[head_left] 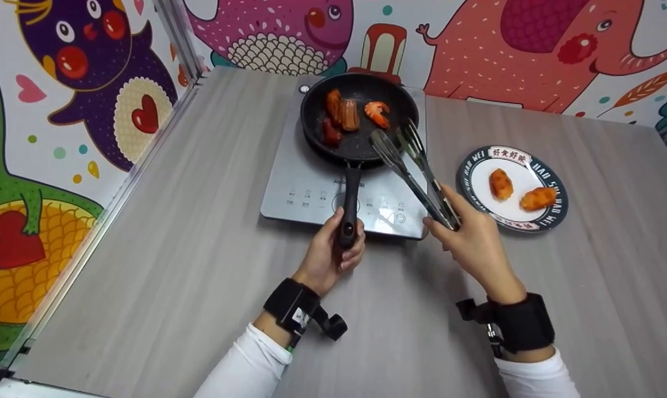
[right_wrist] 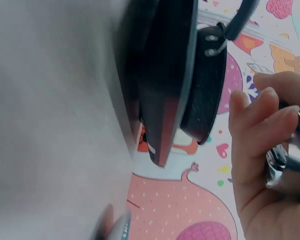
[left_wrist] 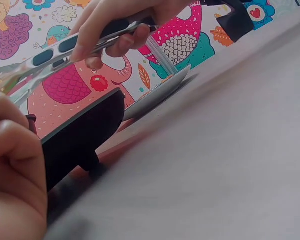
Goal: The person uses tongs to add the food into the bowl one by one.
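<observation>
A black frying pan (head_left: 361,149) stands on an induction cooktop (head_left: 294,188). My left hand (head_left: 333,249) grips the pan's handle (head_left: 351,199) from below, thumb along its side. In the pan lie a shrimp (head_left: 377,114), a ribbed brown piece (head_left: 350,115), a dark red piece (head_left: 331,132) and a browned piece (head_left: 334,105). My right hand (head_left: 473,237) holds metal tongs (head_left: 416,177); their spread tips are over the pan's right rim, with nothing between them. In the left wrist view, the right hand (left_wrist: 112,30) holds the tongs (left_wrist: 45,62) above the cooktop's edge.
Right of the cooktop is a round plate (head_left: 510,213) with a dark lettered rim, holding two orange-brown food pieces (head_left: 500,184). Cartoon-printed panels (head_left: 521,55) stand behind and to the left of the grey table (head_left: 200,232).
</observation>
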`<move>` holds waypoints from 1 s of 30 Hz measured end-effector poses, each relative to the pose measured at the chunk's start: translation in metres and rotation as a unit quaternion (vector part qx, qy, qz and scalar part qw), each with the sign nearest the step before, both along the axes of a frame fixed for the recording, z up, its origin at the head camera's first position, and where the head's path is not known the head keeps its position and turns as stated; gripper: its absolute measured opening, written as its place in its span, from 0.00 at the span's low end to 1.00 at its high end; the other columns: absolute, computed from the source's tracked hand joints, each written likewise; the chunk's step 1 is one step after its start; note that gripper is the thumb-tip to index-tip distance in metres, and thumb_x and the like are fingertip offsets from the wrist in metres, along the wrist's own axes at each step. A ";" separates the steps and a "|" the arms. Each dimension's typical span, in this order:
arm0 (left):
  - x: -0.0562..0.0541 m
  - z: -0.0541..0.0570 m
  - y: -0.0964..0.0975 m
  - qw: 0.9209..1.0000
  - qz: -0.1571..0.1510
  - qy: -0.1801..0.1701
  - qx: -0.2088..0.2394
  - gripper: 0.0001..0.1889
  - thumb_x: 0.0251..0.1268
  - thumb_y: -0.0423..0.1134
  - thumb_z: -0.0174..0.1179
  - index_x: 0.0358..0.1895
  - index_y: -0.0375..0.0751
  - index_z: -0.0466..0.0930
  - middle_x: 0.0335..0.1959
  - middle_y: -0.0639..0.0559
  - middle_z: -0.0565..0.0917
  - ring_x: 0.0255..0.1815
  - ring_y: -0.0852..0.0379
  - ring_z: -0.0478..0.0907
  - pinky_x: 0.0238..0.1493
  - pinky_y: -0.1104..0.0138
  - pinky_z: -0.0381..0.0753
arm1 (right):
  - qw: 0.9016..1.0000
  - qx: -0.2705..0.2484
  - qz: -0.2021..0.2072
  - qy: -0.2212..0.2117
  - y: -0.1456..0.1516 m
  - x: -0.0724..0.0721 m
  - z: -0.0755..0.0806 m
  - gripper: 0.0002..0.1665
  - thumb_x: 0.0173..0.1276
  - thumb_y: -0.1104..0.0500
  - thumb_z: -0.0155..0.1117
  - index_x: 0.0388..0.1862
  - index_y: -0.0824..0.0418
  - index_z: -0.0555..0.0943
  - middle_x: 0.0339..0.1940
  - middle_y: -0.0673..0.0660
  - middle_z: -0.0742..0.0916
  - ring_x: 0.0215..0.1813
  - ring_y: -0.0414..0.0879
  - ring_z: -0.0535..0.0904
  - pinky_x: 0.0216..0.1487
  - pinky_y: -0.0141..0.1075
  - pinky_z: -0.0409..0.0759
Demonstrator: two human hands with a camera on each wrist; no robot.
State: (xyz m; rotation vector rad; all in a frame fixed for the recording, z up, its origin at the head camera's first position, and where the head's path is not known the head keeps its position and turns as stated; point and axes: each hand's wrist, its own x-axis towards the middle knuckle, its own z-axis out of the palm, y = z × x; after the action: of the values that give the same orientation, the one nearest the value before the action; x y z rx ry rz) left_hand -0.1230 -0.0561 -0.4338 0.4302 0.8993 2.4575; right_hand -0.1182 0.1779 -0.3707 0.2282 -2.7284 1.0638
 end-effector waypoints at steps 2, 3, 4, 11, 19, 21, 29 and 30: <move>0.000 0.000 0.000 1.000 -0.001 0.001 -0.001 0.22 0.69 0.55 0.34 0.30 0.40 0.67 0.11 0.58 0.62 0.10 0.63 0.55 0.10 0.73 0.53 | 1.000 0.005 -0.005 -0.001 0.005 0.000 0.003 0.36 0.56 0.50 0.65 0.64 0.48 0.65 0.18 0.52 0.78 0.13 0.41 0.73 0.11 0.34 0.70; 0.000 0.000 0.000 1.000 -0.002 0.003 -0.002 0.22 0.69 0.55 0.34 0.30 0.40 0.67 0.11 0.58 0.62 0.10 0.63 0.55 0.10 0.73 0.53 | 1.000 0.007 -0.008 -0.002 0.007 0.000 0.005 0.36 0.56 0.50 0.65 0.64 0.48 0.65 0.18 0.53 0.78 0.13 0.42 0.73 0.12 0.34 0.70; 0.000 0.000 -0.001 1.000 -0.001 0.003 -0.003 0.22 0.69 0.55 0.34 0.30 0.40 0.67 0.11 0.58 0.62 0.10 0.63 0.55 0.10 0.73 0.53 | 1.000 0.009 -0.012 -0.005 0.010 -0.001 0.007 0.36 0.56 0.49 0.65 0.64 0.48 0.65 0.18 0.53 0.78 0.13 0.42 0.73 0.12 0.34 0.70; 0.000 0.001 -0.001 1.000 0.000 0.000 -0.003 0.22 0.69 0.55 0.34 0.31 0.40 0.67 0.12 0.58 0.63 0.11 0.63 0.56 0.11 0.73 0.54 | 0.999 0.021 -0.032 -0.025 0.032 -0.002 0.018 0.36 0.56 0.43 0.62 0.64 0.44 0.64 0.23 0.57 0.79 0.15 0.44 0.75 0.13 0.34 0.71; 0.000 0.002 -0.003 1.000 0.001 -0.005 -0.009 0.22 0.69 0.55 0.34 0.31 0.41 0.67 0.12 0.57 0.62 0.11 0.63 0.55 0.11 0.74 0.55 | 0.997 0.014 -0.062 -0.039 0.055 -0.002 0.026 0.37 0.56 0.43 0.63 0.65 0.44 0.63 0.32 0.61 0.80 0.16 0.47 0.76 0.13 0.33 0.73; 0.000 0.002 -0.003 1.000 0.001 -0.009 -0.010 0.22 0.69 0.55 0.35 0.31 0.41 0.67 0.12 0.57 0.62 0.11 0.62 0.56 0.11 0.74 0.56 | 0.996 0.012 -0.073 -0.042 0.059 -0.002 0.027 0.37 0.55 0.43 0.63 0.65 0.43 0.63 0.30 0.61 0.80 0.15 0.46 0.76 0.13 0.34 0.74; 0.000 0.001 -0.002 1.000 0.000 -0.016 -0.008 0.22 0.68 0.55 0.36 0.31 0.40 0.67 0.12 0.58 0.63 0.11 0.63 0.57 0.11 0.74 0.56 | 0.994 -0.004 -0.096 -0.053 0.077 0.004 0.036 0.36 0.56 0.46 0.64 0.64 0.45 0.64 0.26 0.57 0.79 0.16 0.45 0.75 0.14 0.34 0.74; 0.000 0.001 -0.001 1.000 -0.001 -0.017 -0.006 0.22 0.68 0.55 0.36 0.31 0.40 0.67 0.12 0.58 0.63 0.11 0.63 0.57 0.11 0.74 0.56 | 0.994 -0.006 -0.099 -0.051 0.080 0.005 0.037 0.36 0.56 0.47 0.64 0.64 0.45 0.64 0.25 0.57 0.79 0.16 0.46 0.74 0.14 0.34 0.73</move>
State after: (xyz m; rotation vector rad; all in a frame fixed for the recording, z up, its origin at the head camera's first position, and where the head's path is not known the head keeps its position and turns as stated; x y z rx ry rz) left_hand -0.1229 -0.0572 -0.4326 0.3844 0.8988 2.4500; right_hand -0.1135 0.2579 -0.3342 -0.1020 -2.7617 1.0635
